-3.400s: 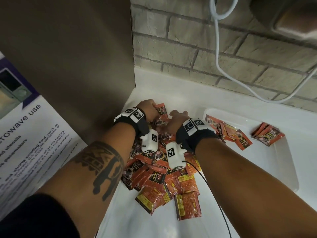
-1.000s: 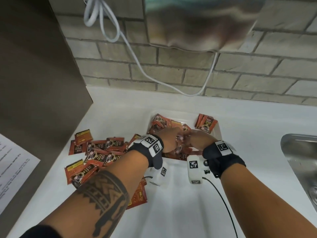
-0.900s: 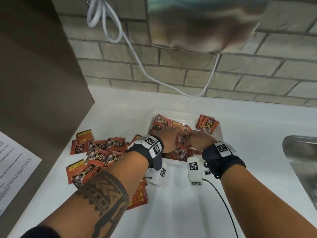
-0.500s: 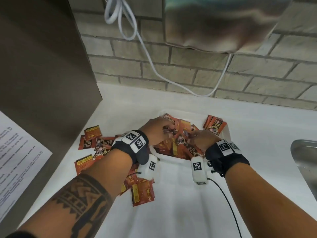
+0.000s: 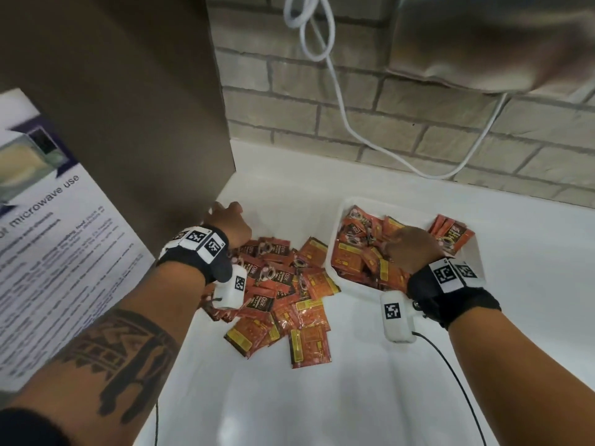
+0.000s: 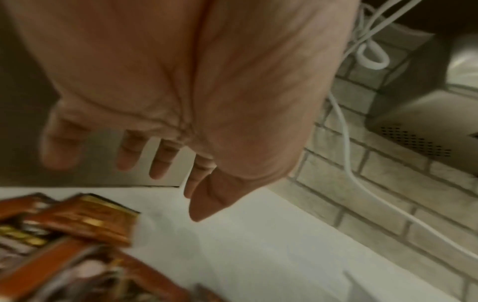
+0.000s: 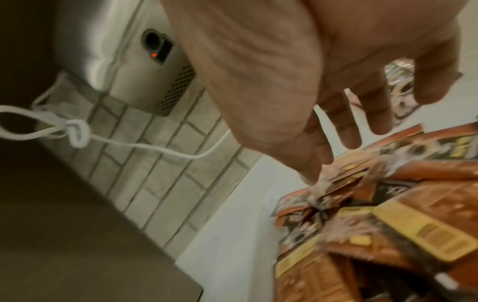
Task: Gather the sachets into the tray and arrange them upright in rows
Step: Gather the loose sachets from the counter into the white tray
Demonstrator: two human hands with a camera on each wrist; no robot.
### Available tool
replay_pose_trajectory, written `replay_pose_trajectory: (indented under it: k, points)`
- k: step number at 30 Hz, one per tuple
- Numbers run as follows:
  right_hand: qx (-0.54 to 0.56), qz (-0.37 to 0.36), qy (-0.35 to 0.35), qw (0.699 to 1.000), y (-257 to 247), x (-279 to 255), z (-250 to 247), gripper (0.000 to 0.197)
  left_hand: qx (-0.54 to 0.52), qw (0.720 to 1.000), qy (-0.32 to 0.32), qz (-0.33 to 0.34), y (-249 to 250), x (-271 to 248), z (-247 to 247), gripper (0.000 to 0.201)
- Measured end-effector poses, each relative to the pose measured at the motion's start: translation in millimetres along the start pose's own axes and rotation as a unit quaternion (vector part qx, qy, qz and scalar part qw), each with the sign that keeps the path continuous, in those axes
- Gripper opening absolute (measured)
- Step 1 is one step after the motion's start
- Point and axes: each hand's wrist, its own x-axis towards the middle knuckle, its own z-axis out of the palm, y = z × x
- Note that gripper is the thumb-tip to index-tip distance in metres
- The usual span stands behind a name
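Note:
Loose orange-red sachets (image 5: 283, 284) lie heaped on the white counter, left of the white tray (image 5: 386, 201). More sachets (image 5: 357, 252) lie jumbled flat in the tray, and a few sachets (image 5: 450, 233) lean upright at its right end. My left hand (image 5: 225, 210) hovers open over the far end of the loose heap; in the left wrist view the hand (image 6: 155, 171) has straight, spread fingers and holds nothing above blurred sachets (image 6: 77, 220). My right hand (image 5: 412, 249) rests open on the tray's sachets; its fingertips (image 7: 310, 177) touch the sachets (image 7: 388, 214).
A brown panel (image 5: 145, 123) with a microwave notice (image 5: 48, 236) stands close on the left. Behind is a brick wall (image 5: 322, 117) with a hanging white cable (image 5: 338, 91) and a steel appliance (image 5: 499, 43) overhead. Bare white counter (image 5: 354, 397) lies in front.
My left hand has left the tray and moved left to the loose heap by the brown panel. My right hand stays on the sachets in the tray. The view has swung left.

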Motion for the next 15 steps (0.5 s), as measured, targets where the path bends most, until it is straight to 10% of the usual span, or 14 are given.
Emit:
replay_pose_trajectory:
  k: [5, 9, 15]
  points:
    - [0.003, -0.177, 0.031, 0.984, -61, -19, 24, 0.027, 0.009, 0.999, -0.031, 0.022, -35, 6, 14, 0.035]
    - [-0.01, -0.237, -0.078, 0.968, -114, -27, 62, 0.033, 0.004, 0.998, -0.048, 0.03, -42, 8, 16, 0.084]
    - [-0.208, -0.161, -0.17, 0.95, -153, -2, 127, 0.109, 0.065, 0.988, -0.123, 0.065, -43, -1, 13, 0.111]
